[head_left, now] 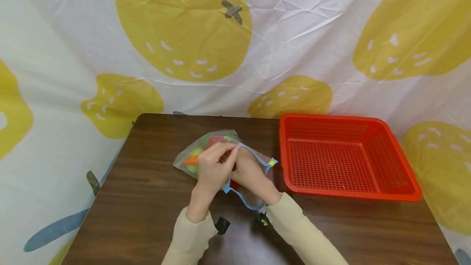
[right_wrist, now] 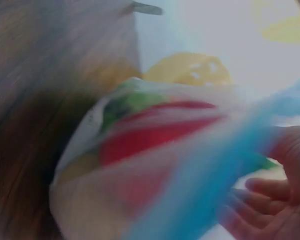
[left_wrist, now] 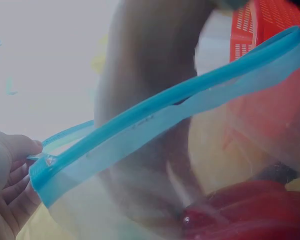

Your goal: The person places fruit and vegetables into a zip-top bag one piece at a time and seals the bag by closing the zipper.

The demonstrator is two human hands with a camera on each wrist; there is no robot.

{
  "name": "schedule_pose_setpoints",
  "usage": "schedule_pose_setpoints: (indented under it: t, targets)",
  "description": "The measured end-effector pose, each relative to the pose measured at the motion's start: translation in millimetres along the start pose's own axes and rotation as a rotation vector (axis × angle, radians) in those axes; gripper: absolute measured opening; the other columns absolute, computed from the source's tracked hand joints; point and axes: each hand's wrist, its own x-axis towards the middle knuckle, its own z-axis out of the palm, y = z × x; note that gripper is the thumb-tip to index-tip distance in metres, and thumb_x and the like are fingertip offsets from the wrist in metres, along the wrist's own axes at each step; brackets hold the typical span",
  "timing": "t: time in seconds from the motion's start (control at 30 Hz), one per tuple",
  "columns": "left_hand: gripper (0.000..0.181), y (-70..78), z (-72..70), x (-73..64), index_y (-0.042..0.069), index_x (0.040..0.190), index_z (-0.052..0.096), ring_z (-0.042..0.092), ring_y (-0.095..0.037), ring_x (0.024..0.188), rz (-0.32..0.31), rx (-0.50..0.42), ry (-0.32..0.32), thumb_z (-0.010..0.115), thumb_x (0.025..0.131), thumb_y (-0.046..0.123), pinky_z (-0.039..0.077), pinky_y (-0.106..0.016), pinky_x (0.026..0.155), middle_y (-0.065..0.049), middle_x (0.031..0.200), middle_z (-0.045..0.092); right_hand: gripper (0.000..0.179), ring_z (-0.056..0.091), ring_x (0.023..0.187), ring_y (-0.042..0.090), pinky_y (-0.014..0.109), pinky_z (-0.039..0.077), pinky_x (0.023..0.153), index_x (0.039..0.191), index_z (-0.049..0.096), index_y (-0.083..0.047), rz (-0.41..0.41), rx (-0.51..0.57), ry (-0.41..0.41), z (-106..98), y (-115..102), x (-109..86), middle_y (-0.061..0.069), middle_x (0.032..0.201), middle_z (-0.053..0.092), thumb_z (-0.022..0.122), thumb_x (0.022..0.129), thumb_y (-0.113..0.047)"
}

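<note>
A clear bag (head_left: 180,162) with a blue zip edge (left_wrist: 155,105) lies on the table, its mouth spread. Through its film show an orange carrot tip (head_left: 190,160), yellow-green pieces (head_left: 193,169) and a glossy red piece like a bell pepper (left_wrist: 255,212). My left hand (head_left: 214,167) pinches the blue edge at one corner between thumb and fingers. My right hand (head_left: 250,171) reaches in through the mouth, partly hidden behind the left. In the blurred right wrist view, its fingers (right_wrist: 262,205) are loosely bent and spread, with a bit of green beside them.
A red perforated basket (head_left: 399,167) stands at the right of the brown wooden table (head_left: 147,203). A white cloth (head_left: 290,32) printed with yellow fruit hangs behind the table. Dark wrist straps (head_left: 222,225) sit below both sleeves.
</note>
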Motion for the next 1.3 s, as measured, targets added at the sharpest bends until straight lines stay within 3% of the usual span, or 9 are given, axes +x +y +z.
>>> schedule_pose_setpoints:
  t: [0.13, 0.23, 0.33, 0.47, 0.57, 0.77, 1.0, 1.3]
  targets:
    - [0.008, -0.7, 0.3, -0.4, -0.002, 0.073, 0.068, 0.050, -0.012, 0.048, -0.014, -0.013, -0.007, 0.072, 0.073, -0.008, 0.045, -0.019, 0.045, -0.006, 0.060, 0.057, 0.044, 0.059, 0.086, 0.022, 0.029, 0.051, 0.073, 0.110, 0.060, 0.002, 0.082, 0.111, 0.003, -28.6, -8.7, -27.5, 0.011, 0.098, 0.063, 0.079, 0.070, -0.003]
    - [0.008, -1.8, 0.7, -0.1, -0.001, 0.072, 0.068, 0.050, -0.012, 0.048, -0.013, -0.021, -0.008, 0.072, 0.072, -0.008, 0.045, -0.019, 0.045, -0.006, 0.059, 0.056, 0.039, 0.063, 0.081, 0.021, 0.028, 0.053, 0.069, 0.104, 0.064, 0.002, 0.046, 0.170, 0.043, -47.2, -7.6, -49.7, 0.011, 0.094, 0.065, 0.080, 0.069, -0.003]
    - [0.009, -2.6, 0.9, 1.4, -0.001, 0.071, 0.067, 0.049, -0.012, 0.047, -0.013, -0.023, -0.002, 0.072, 0.072, -0.008, 0.044, -0.019, 0.044, -0.006, 0.059, 0.055, 0.030, 0.064, 0.069, 0.015, 0.022, 0.053, 0.060, 0.094, 0.066, -0.001, 0.006, 0.215, 0.152, -66.2, 2.6, -65.7, 0.007, 0.084, 0.065, 0.079, 0.068, 0.002]
    - [0.009, -2.4, 1.2, 3.8, -0.001, 0.071, 0.067, 0.047, -0.012, 0.047, -0.009, -0.018, 0.009, 0.072, 0.072, -0.008, 0.043, -0.019, 0.044, -0.006, 0.058, 0.054, 0.030, 0.062, 0.066, 0.012, 0.021, 0.052, 0.057, 0.091, 0.066, -0.001, 0.006, 0.176, 0.269, -89.1, 25.0, -72.8, 0.005, 0.081, 0.065, 0.077, 0.066, 0.011]
    - [0.010, -1.8, 1.1, 4.2, -0.001, 0.071, 0.067, 0.046, -0.013, 0.047, -0.010, -0.019, 0.012, 0.073, 0.071, -0.009, 0.043, -0.019, 0.043, -0.006, 0.058, 0.054, 0.033, 0.063, 0.068, 0.014, 0.026, 0.055, 0.060, 0.094, 0.066, 0.001, 0.026, 0.111, 0.266, -100.3, 40.9, -74.0, 0.006, 0.084, 0.064, 0.077, 0.065, 0.012]
    - [0.008, -1.2, 1.3, 3.2, -0.002, 0.071, 0.067, 0.046, -0.013, 0.047, -0.021, -0.025, 0.001, 0.072, 0.072, -0.008, 0.042, -0.018, 0.044, -0.006, 0.058, 0.053, 0.032, 0.062, 0.072, 0.020, 0.035, 0.055, 0.062, 0.097, 0.065, 0.002, 0.044, 0.026, 0.181, -101.3, 60.3, -73.0, 0.011, 0.086, 0.064, 0.078, 0.068, 0.007]
    - [0.009, -1.6, 0.6, 3.9, -0.002, 0.071, 0.067, 0.047, -0.013, 0.048, -0.021, -0.028, 0.001, 0.073, 0.072, -0.008, 0.043, -0.019, 0.044, -0.006, 0.059, 0.054, 0.029, 0.060, 0.072, 0.021, 0.034, 0.053, 0.061, 0.097, 0.066, 0.001, 0.047, 0.016, 0.078, -93.0, 64.8, -64.9, 0.010, 0.088, 0.064, 0.077, 0.070, 0.007]
    - [0.008, -1.5, -1.4, 3.8, -0.002, 0.071, 0.067, 0.048, -0.013, 0.048, -0.032, -0.038, 0.000, 0.073, 0.072, -0.008, 0.044, -0.019, 0.045, -0.007, 0.060, 0.056, 0.021, 0.063, 0.074, 0.018, 0.032, 0.055, 0.063, 0.084, 0.068, -0.002, -0.044, 0.039, 0.106, -86.9, 67.5, -59.8, 0.007, 0.083, 0.065, 0.078, 0.068, 0.008]
